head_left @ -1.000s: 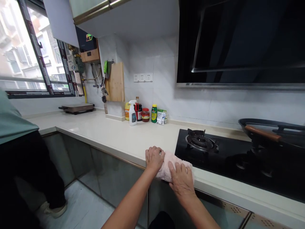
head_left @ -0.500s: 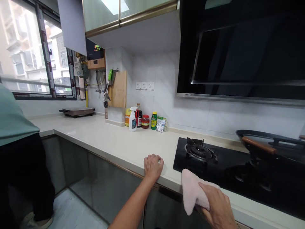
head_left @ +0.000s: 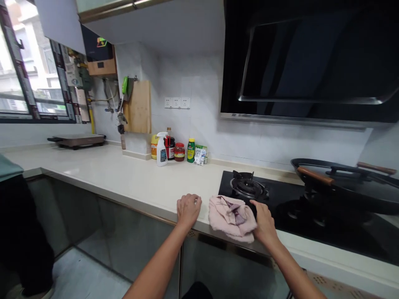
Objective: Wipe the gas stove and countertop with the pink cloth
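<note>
My left hand (head_left: pixel 188 209) rests on the front edge of the pale countertop (head_left: pixel 131 178), its fingers curled in and nothing seen in them. Beside it, my right hand (head_left: pixel 264 222) grips the right side of a pink cleaning cloth (head_left: pixel 229 220). The cloth is folded and bunched, with a purplish patch showing on top, and it lies over the counter edge by the stove's near left corner. Part of my right fingers is hidden by the cloth. Just behind is the black gas stove (head_left: pixel 249 189) with its left burner bare.
A lidded wok (head_left: pixel 339 182) sits on the right burner under the range hood (head_left: pixel 299 62). Against the wall stand a white spray bottle (head_left: pixel 161 150), a jar (head_left: pixel 179 152) and a green bottle (head_left: pixel 191 150). At far left stand an electric griddle (head_left: pixel 77 141) and another person (head_left: pixel 21 224).
My right hand has moved left and away from me, bringing the cloth onto the counter edge, where its bunched upper side now shows. My left hand stays on the edge. The view has turned right.
</note>
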`<action>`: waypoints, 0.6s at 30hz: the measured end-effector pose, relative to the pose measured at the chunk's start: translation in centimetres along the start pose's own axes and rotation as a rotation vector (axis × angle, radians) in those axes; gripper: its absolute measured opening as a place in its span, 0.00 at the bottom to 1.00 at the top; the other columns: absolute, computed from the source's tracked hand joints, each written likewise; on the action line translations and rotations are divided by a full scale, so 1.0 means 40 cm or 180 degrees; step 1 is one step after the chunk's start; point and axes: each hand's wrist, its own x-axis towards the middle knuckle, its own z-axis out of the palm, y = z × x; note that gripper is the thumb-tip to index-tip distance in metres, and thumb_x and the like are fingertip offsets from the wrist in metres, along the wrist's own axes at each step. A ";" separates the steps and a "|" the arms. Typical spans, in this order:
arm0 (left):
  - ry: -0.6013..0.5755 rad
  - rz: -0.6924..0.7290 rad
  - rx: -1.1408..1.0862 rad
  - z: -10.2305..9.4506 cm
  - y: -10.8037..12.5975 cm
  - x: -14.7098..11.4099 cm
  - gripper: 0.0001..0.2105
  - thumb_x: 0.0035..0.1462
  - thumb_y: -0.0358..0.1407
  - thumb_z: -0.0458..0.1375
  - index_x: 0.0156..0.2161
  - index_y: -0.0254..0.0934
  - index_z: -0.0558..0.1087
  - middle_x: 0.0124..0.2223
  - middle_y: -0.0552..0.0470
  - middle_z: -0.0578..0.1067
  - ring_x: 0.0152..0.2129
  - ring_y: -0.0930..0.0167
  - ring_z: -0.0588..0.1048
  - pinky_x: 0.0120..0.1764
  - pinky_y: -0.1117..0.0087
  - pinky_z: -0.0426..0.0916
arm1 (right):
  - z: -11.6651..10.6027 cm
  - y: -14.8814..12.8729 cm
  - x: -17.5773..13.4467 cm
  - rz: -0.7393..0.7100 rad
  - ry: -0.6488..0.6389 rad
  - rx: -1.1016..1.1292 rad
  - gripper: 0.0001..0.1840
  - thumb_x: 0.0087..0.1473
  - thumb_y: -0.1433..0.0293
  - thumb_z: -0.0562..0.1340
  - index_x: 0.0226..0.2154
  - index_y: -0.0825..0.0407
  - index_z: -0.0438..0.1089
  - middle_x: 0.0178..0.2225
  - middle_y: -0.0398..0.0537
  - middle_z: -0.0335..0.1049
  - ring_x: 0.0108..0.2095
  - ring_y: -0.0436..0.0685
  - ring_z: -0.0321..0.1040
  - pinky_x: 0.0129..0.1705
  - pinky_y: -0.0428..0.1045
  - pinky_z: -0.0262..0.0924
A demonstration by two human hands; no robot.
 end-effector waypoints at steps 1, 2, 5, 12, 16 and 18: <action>-0.0029 -0.0008 -0.0073 -0.003 -0.003 0.004 0.16 0.67 0.41 0.50 0.42 0.42 0.80 0.47 0.47 0.81 0.49 0.60 0.74 0.54 0.57 0.61 | -0.015 0.047 -0.005 -0.0185 -0.0009 -0.0264 0.26 0.55 0.58 0.55 0.52 0.50 0.72 0.54 0.57 0.70 0.56 0.68 0.66 0.55 0.63 0.62; -0.0060 -0.0010 -0.0147 -0.006 -0.004 0.008 0.16 0.67 0.42 0.50 0.43 0.43 0.80 0.48 0.48 0.81 0.50 0.60 0.74 0.54 0.57 0.62 | -0.034 0.091 -0.012 -0.0368 -0.0032 -0.0426 0.23 0.57 0.59 0.53 0.49 0.49 0.73 0.52 0.56 0.71 0.54 0.66 0.67 0.54 0.61 0.62; -0.0246 0.0080 -0.0393 -0.017 0.013 0.015 0.17 0.67 0.45 0.50 0.48 0.45 0.79 0.54 0.49 0.79 0.53 0.63 0.74 0.57 0.58 0.64 | -0.095 0.186 -0.029 -0.0721 0.0044 -0.0791 0.20 0.62 0.61 0.49 0.44 0.48 0.74 0.46 0.52 0.74 0.49 0.61 0.71 0.50 0.56 0.63; -0.2016 0.0883 -0.0293 0.020 0.212 -0.042 0.44 0.47 0.65 0.61 0.69 0.56 0.63 0.77 0.50 0.49 0.73 0.44 0.42 0.67 0.34 0.42 | -0.137 0.217 -0.030 -0.0703 0.0202 -0.1718 0.22 0.67 0.58 0.49 0.42 0.48 0.76 0.45 0.52 0.74 0.47 0.63 0.69 0.49 0.58 0.59; -0.2391 0.1187 -0.0009 0.088 0.331 -0.087 0.50 0.45 0.74 0.52 0.72 0.57 0.57 0.78 0.49 0.43 0.72 0.38 0.31 0.65 0.27 0.32 | -0.134 0.202 -0.033 -0.0582 0.0092 -0.1860 0.22 0.67 0.58 0.49 0.43 0.49 0.76 0.46 0.53 0.74 0.48 0.63 0.68 0.49 0.57 0.58; -0.2390 0.1410 0.0001 0.125 0.376 -0.096 0.48 0.49 0.73 0.50 0.72 0.56 0.57 0.77 0.47 0.46 0.72 0.38 0.33 0.65 0.28 0.30 | -0.140 0.201 -0.033 -0.0486 0.0006 -0.1823 0.23 0.67 0.59 0.47 0.42 0.49 0.76 0.46 0.53 0.74 0.48 0.63 0.67 0.48 0.57 0.57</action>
